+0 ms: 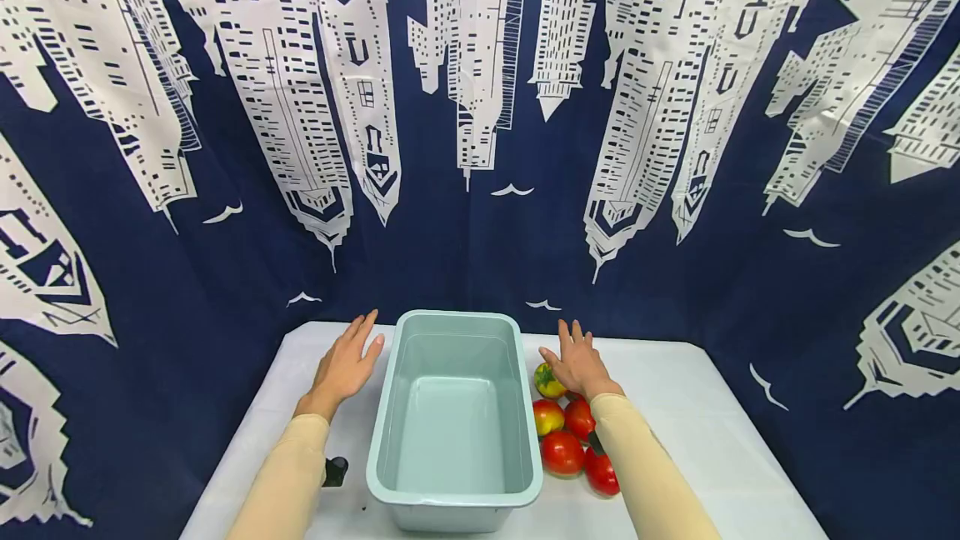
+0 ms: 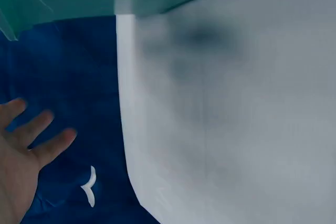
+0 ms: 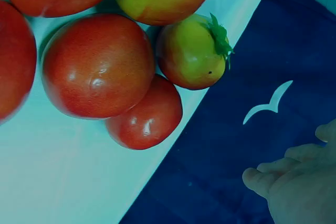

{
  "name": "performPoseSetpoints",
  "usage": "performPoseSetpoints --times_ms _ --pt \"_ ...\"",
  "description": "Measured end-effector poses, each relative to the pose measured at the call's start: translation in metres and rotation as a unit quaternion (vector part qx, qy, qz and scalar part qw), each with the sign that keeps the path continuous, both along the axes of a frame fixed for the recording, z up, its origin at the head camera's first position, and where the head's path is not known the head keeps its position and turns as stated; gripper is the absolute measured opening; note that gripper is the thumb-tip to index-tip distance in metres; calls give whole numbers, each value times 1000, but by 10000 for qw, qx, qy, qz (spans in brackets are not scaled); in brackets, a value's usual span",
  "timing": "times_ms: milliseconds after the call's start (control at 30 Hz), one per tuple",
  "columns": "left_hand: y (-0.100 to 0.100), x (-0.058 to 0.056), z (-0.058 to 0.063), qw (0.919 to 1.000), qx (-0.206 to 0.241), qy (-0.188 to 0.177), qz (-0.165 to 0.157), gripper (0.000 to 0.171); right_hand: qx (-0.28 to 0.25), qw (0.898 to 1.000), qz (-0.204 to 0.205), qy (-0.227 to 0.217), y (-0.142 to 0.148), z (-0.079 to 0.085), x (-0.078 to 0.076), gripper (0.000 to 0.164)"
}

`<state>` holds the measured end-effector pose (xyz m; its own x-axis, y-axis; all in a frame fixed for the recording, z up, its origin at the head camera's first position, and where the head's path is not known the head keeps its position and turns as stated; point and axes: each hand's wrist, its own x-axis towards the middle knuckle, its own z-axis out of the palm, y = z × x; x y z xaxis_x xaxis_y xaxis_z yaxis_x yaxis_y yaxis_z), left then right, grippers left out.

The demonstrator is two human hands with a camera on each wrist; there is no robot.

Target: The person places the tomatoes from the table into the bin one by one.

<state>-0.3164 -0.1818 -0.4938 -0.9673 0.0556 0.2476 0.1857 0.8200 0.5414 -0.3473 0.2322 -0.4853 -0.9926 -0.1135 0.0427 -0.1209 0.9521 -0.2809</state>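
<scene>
A pale green rectangular tub (image 1: 455, 498) stands on the white table between the two hands, with nothing inside it. My left hand (image 1: 347, 367) is held to its left, fingers straight and thumb apart, holding nothing; part of it shows in the left wrist view (image 2: 21, 156). On the tub's right side my right hand (image 1: 577, 361) reaches forward with fingers spread, over the far end of a group of tomatoes (image 1: 562, 452). Several are red, and a yellow-green tomato (image 3: 191, 53) has a green leafy top. The right forearm hides part of the group in the head view.
The white table (image 1: 675, 407) ends at a far edge just beyond the tub. Behind it hangs a dark blue curtain (image 1: 465, 257) printed with white buildings and birds. A small black object (image 1: 335, 471) shows beside the left forearm.
</scene>
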Motion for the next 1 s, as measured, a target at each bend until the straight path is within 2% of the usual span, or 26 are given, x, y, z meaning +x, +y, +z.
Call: performPoseSetpoints --times_ms 200,267,367,467,667,800,933,1000 --pt "9 7 0 9966 780 103 -258 51 -232 9996 50 -142 2 -8 4 79" --pt "12 10 0 9936 1044 149 -405 49 -228 9996 48 -133 2 -9 4 78" --pt "15 16 -1 9857 1518 -55 -726 48 -230 9997 8 -103 4 -9 4 77" --pt "15 23 -4 9752 1923 -220 -1074 50 -266 9996 -28 -83 7 -8 4 77" --pt "6 40 -13 9554 2439 27 -1665 54 -388 9990 -62 -196 10 -15 5 79" --pt "1 52 -19 9333 2868 167 -2153 58 -476 9984 -107 -287 18 -19 5 80" --pt "1 62 -28 9101 3279 -7 -2535 60 -588 9971 -250 -414 28 -21 8 81" --pt "2 68 -35 9026 3374 -140 -2670 60 -604 9961 -375 -528 33 -23 10 81"
